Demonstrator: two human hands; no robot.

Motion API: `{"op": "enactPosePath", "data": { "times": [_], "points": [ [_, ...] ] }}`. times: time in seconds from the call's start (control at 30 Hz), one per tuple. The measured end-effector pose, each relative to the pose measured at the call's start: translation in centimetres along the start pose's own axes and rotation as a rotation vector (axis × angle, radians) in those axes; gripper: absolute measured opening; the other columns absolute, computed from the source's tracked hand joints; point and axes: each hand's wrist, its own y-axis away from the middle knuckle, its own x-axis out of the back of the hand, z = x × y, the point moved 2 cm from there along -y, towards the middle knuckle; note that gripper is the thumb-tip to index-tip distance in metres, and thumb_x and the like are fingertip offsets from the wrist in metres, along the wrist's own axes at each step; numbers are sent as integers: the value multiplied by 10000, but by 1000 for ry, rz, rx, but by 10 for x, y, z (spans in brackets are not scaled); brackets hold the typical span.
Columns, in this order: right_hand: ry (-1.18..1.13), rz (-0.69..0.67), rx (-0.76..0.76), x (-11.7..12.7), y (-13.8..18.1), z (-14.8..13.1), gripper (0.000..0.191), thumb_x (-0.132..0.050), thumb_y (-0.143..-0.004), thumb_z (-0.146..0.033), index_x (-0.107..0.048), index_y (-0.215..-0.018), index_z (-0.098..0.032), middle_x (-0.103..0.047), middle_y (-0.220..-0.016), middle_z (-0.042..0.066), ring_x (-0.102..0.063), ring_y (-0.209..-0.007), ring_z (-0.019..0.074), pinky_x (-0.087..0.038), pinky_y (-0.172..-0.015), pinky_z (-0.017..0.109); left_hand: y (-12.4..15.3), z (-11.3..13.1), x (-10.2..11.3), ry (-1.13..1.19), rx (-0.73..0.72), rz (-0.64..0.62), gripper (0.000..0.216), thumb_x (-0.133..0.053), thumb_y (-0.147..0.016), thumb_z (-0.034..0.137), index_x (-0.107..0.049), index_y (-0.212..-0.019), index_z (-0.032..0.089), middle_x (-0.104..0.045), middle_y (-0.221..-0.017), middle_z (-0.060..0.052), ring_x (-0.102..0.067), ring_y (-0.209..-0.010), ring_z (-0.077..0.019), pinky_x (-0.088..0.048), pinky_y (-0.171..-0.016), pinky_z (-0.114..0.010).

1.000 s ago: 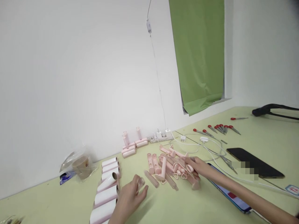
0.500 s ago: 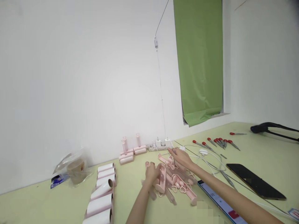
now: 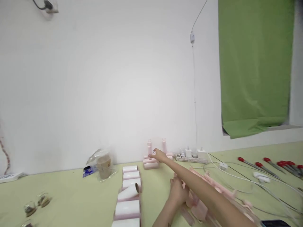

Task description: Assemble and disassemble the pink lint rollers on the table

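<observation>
My right hand is stretched out to the back of the table, thumb and forefinger apart, beside the handle of a pink lint roller. More pink-and-white lint rollers lie there by the wall, some with handles upright. Lower down, my left hand is closed on a pink lint roller holder, partly hidden by the fingers and blurred. Under my right forearm spreads a heap of pink holders and clear covers, much of it covered by the arm.
A row of white paper rolls on pink pieces stands left of my hands, one roll tilted. Further left are a bagged cup and small glass objects. A power strip, white cables and red-handled tools occupy the right.
The view has swung left. My right hand has gone from above the pink heap to the lint rollers by the wall. My left hand stays near the heap.
</observation>
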Motion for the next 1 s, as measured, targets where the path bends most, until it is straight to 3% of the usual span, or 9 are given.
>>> {"op": "enactPosePath", "data": {
  "times": [0.13, 0.27, 0.37, 0.5, 0.57, 0.63, 0.77, 0.87, 1.0],
  "points": [
    [-47, 56, 8, -12, -8, -17, 274, -478, -845, -285, -496, -1080, -145, -539, -1061, 62, -557, -879, 176, -472, -734, 369, 30, -5, 23, -48, 26, 19, 367, -503, -650, 190, -547, -1002, 93, -521, -990, -153, -399, -987, -309, -288, -868, -399],
    [-59, 113, 50, 4, 9, -23, 281, -448, -854, -330, -501, -1053, -139, -569, -976, 54, -567, -815, 161, -463, -708, 350, 78, -1, 44, 9, 4, 130, 525, -480, -702, 258, -404, -1200, 107, -422, -1182, -152, -284, -1139, -306, -121, -986, -418],
    [-60, 155, 109, 28, 47, -23, 326, -405, -846, -416, -480, -1044, -168, -605, -822, 39, -573, -777, 184, -412, -663, 292, 107, 8, 63, 17, -38, 294, 563, -472, -740, 328, -328, -1254, 148, -350, -1277, -129, -184, -1223, -289, -49, -1016, -401],
    [-73, 140, 164, 49, 129, -17, 296, -405, -811, -476, -503, -862, -201, -599, -700, 0, -561, -648, 156, -336, -546, 223, 122, 11, 78, -128, -122, 459, 661, -539, -706, 359, -249, -1273, 184, -291, -1315, -107, -126, -1258, -272, -75, -1023, -413],
    [-81, 103, 182, 49, 174, -13, 284, -418, -801, -472, -494, -775, -200, -581, -633, -20, -536, -574, 131, -308, -504, 205, 126, 2, 73, -155, -107, 410, 931, -675, -558, 364, -149, -1301, 174, -266, -1314, -122, -139, -1248, -299, -106, -1018, -423],
    [-81, 76, 190, 46, 210, -8, 276, -426, -798, -456, -479, -725, -194, -567, -592, -26, -515, -528, 119, -281, -472, 197, 132, -10, 60, -57, -44, 257, 1139, -734, -458, 323, -7, -1320, 169, -318, -1256, -130, -257, -1197, -297, -201, -989, -407],
    [-39, 122, 159, 44, 241, 1, 264, -413, -806, -420, -469, -689, -189, -544, -538, -25, -488, -481, 118, -254, -444, 199, 142, -33, 34, 277, 62, 19, 1067, -642, -590, 209, 156, -1299, 213, -466, -1006, -43, -513, -888, -173, -385, -828, -305],
    [-2, 219, 200, 57, 238, 1, 284, -420, -791, -426, -468, -645, -189, -510, -487, -25, -465, -447, 123, -267, -438, 213, 137, -41, 31, 333, 36, 26, 987, -610, -625, 185, 104, -1306, 202, -478, -966, -31, -519, -846, -151, -386, -829, -292],
    [-143, 451, 219, 89, 239, 0, 279, -419, -790, -410, -518, -676, -176, -556, -554, 7, -498, -489, 133, -355, -477, 230, 127, -45, 46, 169, -9, 142, 907, -620, -591, 202, -69, -1310, 156, -421, -1152, -110, -395, -1112, -223, -256, -977, -353]
  ]
}}
